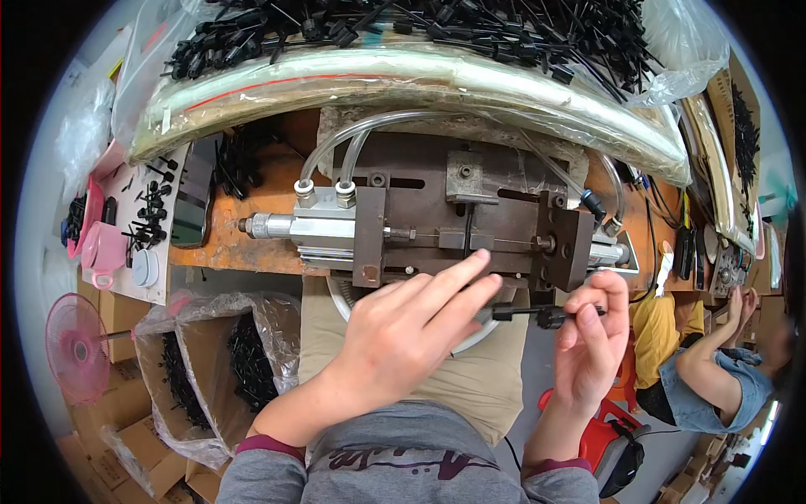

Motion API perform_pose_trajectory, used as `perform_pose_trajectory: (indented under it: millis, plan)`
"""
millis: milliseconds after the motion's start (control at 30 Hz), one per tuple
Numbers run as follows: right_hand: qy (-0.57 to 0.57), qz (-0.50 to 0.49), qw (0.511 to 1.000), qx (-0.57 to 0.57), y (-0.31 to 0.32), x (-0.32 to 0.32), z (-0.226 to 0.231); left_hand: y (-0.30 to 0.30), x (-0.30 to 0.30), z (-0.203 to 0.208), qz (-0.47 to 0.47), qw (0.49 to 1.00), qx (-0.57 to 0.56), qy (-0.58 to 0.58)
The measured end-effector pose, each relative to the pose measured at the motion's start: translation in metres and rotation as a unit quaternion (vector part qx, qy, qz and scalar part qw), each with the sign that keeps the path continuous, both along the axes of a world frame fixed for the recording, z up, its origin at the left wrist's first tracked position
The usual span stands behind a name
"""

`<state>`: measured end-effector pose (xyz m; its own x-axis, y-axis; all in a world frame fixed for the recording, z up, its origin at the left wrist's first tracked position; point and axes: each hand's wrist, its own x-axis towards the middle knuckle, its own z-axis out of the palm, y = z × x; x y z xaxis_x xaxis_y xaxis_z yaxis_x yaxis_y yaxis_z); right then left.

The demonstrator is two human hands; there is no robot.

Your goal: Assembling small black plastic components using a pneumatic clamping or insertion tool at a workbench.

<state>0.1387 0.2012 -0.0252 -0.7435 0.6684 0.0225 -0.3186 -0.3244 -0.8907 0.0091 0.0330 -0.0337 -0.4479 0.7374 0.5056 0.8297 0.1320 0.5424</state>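
My left hand (407, 328) reaches over the front of a dark metal press fixture (432, 172), its fingers stretched out and close together. Its fingertips lie by a thin black rod (468, 227) that stands in the small middle block; whether they touch it I cannot tell. The thumb side is partly hidden. On the right, my right hand (592, 344) pinches a small black plastic part (550, 317) with a thin stem and a thicker knob, which points left below the fixture's right block. Silver air cylinders (323, 231) flank the fixture.
Black parts (403, 25) heap on a plastic-wrapped tray (403, 71) behind the fixture. Clear hoses (369, 122) arch over it. Lined cartons of parts (210, 370) and a pink fan (77, 349) stand left. At far right, another person (714, 382) sits near a red stool (600, 428).
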Motion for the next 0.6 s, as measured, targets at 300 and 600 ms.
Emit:
perform_pose_trajectory:
  millis: [300,600]
  plan:
    - [-0.016,-0.042,0.999,0.01,-0.011,-0.01,0.004,-0.02,0.011,0.017,-0.078,0.967,0.097,-0.22]
    - [0.0,-0.075,0.996,0.057,-0.005,0.0,-0.004,-0.006,0.006,-0.018,0.032,0.999,-0.022,0.028]
